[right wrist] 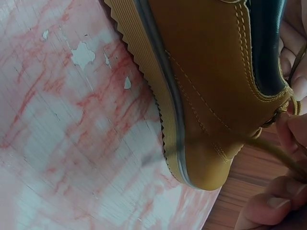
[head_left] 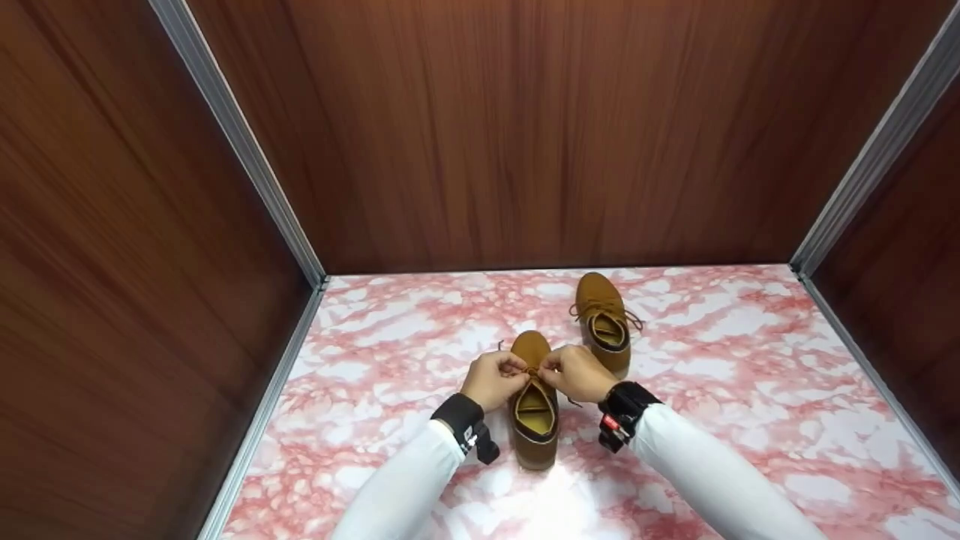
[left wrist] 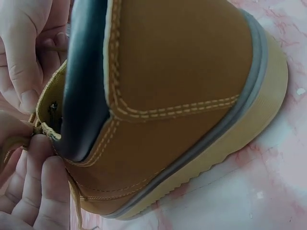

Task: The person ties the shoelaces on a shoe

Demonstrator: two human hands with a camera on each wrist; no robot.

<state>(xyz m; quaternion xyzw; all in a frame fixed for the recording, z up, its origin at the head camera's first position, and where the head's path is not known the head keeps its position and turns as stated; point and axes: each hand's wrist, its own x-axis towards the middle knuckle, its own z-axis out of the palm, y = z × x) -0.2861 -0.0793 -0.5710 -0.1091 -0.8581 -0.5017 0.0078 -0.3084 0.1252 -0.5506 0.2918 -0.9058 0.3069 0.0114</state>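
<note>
A tan lace-up shoe [head_left: 535, 454] stands on the floor, its toe pointing away from me. Over its tongue, my left hand [head_left: 491, 379] pinches a brown shoelace [left wrist: 14, 143] between thumb and fingers. From the other side my right hand [head_left: 581, 373] grips lace too; in the right wrist view a blurred strand of shoelace [right wrist: 274, 152] runs into its curled fingers [right wrist: 268, 208]. Both hands nearly meet at the top of the lacing. My fingers partly hide the knot area, so I cannot tell how the laces cross there.
A matching tan shoe [head_left: 594, 289] stands farther off to the right, its laces spread to both sides. The floor [head_left: 720, 442] has a red and white marbled pattern. Brown wood-grain panels [head_left: 480, 135] with grey metal edging [head_left: 255, 150] rise on the sides and back.
</note>
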